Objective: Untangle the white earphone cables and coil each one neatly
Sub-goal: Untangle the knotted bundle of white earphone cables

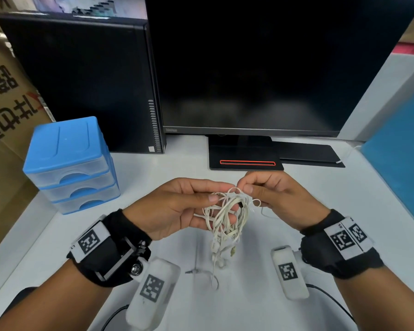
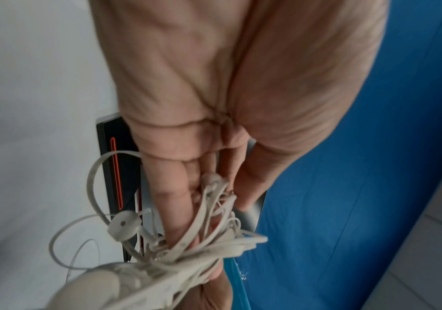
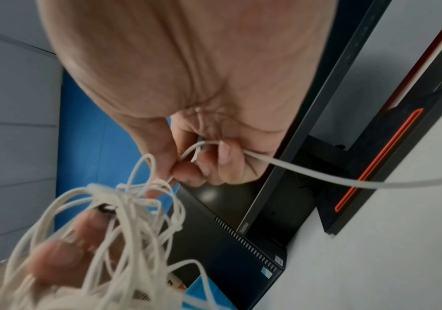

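A knotted bundle of white earphone cables (image 1: 227, 211) hangs in the air between both hands above the white desk (image 1: 249, 306). My left hand (image 1: 184, 206) holds the bundle from the left, thumb on top and fingers underneath; in the left wrist view the cables (image 2: 203, 237) lie across its fingers, and an earbud (image 2: 122, 227) dangles beside them. My right hand (image 1: 268, 192) pinches a strand at the top of the tangle; the right wrist view shows its fingertips (image 3: 187, 174) curled round a cable loop (image 3: 201, 146). Earbuds and a jack plug (image 1: 191, 271) trail down to the desk.
A blue plastic drawer unit (image 1: 69, 163) stands at the left. Behind the hands are a dark monitor (image 1: 261, 68) on its black stand (image 1: 245, 158) and a black computer case (image 1: 86, 80). A blue panel (image 1: 402, 151) borders the right side, a cardboard box (image 1: 3, 103) the left.
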Tool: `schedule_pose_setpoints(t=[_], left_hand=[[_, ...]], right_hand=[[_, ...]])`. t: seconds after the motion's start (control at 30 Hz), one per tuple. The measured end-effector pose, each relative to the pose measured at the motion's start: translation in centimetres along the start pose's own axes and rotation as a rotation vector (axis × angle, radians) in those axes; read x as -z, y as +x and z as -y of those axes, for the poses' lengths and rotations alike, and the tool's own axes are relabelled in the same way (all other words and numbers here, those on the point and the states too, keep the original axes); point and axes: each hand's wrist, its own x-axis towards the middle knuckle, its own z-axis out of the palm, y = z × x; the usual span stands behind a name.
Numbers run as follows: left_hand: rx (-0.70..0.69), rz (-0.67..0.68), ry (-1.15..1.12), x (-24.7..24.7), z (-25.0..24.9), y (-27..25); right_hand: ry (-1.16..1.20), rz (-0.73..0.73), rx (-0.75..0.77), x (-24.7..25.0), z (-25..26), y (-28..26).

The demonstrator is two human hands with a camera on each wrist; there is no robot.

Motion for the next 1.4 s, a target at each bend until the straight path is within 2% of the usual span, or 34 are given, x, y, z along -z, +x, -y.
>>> schedule_pose_setpoints(t=[0.4,0.47,0.57,0.67,0.73,0.8,0.87,0.93,1.03,1.13,1.23,1.3,1.33,1.37,1.4], left_hand=[[-0.013,-0.043,-0.012,-0.4,0.3,0.3],[-0.004,-0.039,-0.01,-0.7,0.5,0.4],[0.001,-0.058,0.003,-1.1,1.0,0.5],[-0.016,-0.166,-0.014,-1.2,1.2,0.9],[-0.043,-0.261,-0.038,-1.1,1.2,1.1],[-0.099,-0.359,-0.001,-1.0,1.3,1.3],[-0.186,-0.449,0.111,-1.2,1.7,1.4],[-0.265,-0.507,0.266,-1.4,2.3,1.6],[-0.319,-0.517,0.415,-1.8,3.2,1.7],[-0.345,-0.568,0.487,-1.7,3.4,1.7],[-0.349,-0.65,0.542,-0.8,3.2,1.9],[-0.29,-0.695,0.395,0.1,2.7,2.1],[-0.245,-0.703,0.28,0.5,2.3,2.2],[-0.204,-0.699,0.176,0.8,2.0,2.1],[-0.172,-0.691,0.108,1.1,1.7,2.1]], right_hand=[[0.057,-0.097,0.115,-0.7,1.2,-0.2],[0.021,-0.09,0.097,-1.1,1.3,-0.4],[-0.156,-0.081,0.106,-1.6,1.4,-0.5],[-0.327,-0.101,0.151,-2.5,1.8,-0.8],[-0.43,-0.235,0.238,-3.2,2.1,-1.1],[-0.434,-0.371,0.304,-4.3,2.8,-1.6],[-0.432,-0.383,0.242,-5.6,3.1,-1.9],[-0.53,-0.365,0.135,-6.2,2.8,-1.8],[-0.654,-0.337,0.084,-6.0,1.9,-1.3],[-0.445,-0.31,0.016,-5.3,1.4,-0.9],[0.119,-0.257,-0.034,-4.9,2.0,-0.5],[0.498,-0.164,-0.061,-4.7,2.6,-0.5],[0.528,-0.152,-0.06,-4.6,2.7,-0.5],[0.431,-0.172,-0.06,-4.4,2.5,-0.6],[0.223,-0.216,-0.052,-4.2,2.0,-0.5]])
